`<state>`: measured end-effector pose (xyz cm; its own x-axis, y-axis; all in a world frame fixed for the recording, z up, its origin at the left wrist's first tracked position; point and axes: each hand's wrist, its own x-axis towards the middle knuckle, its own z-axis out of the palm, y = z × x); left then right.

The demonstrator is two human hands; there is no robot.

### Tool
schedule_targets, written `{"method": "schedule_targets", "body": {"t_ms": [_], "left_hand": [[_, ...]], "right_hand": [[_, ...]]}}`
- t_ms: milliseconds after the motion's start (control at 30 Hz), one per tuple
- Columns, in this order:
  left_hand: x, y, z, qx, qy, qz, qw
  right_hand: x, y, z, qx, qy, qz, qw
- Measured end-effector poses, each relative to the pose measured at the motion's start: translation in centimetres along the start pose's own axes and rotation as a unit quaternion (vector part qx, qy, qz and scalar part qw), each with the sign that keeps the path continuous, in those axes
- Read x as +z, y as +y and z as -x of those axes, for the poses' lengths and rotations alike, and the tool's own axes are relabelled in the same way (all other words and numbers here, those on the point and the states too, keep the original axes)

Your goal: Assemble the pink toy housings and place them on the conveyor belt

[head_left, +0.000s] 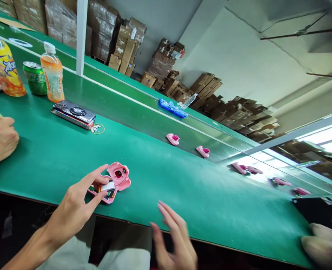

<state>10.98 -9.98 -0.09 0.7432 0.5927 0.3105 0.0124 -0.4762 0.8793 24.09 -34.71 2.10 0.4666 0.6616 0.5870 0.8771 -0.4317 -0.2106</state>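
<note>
A pink toy camera shell (122, 176) lies opened out on the green table, its two halves side by side. Over the nearer half, my left hand (80, 200) pinches a small silver battery (108, 186) between thumb and fingers. Parts of the circuit board beneath are hidden by those fingers. My right hand (175, 238), slightly blurred, is held at the table's front edge with fingers apart and nothing in it, to the right of the shell.
Pink toy cameras (173, 139) are spaced along the conveyor belt (143, 112) behind the table. A phone (75, 111) on a box, an orange drink bottle (52, 75) and a green can (35, 78) stand at left. Another person's hand (1, 140) rests at far left.
</note>
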Motion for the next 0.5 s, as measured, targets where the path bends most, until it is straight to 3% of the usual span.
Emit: {"method": "schedule_targets", "body": {"t_ms": [67, 133, 200, 500], "left_hand": [[-0.1, 0.3, 0.0, 0.039, -0.024, 0.005, 0.999], [-0.2, 0.5, -0.1, 0.068, -0.042, 0.014, 0.997], [-0.3, 0.7, -0.2, 0.074, -0.040, 0.028, 0.996], [-0.5, 0.1, -0.7, 0.059, -0.075, 0.103, 0.990]], "right_hand": [[2.0, -2.6, -5.1, -0.100, -0.126, -0.099, 0.982], [3.3, -4.8, -9.1, -0.162, -0.196, -0.170, 0.952], [3.7, -5.9, -11.2, -0.172, -0.230, -0.206, 0.935], [3.5, -4.8, -10.4, -0.129, -0.285, -0.211, 0.926]]}}
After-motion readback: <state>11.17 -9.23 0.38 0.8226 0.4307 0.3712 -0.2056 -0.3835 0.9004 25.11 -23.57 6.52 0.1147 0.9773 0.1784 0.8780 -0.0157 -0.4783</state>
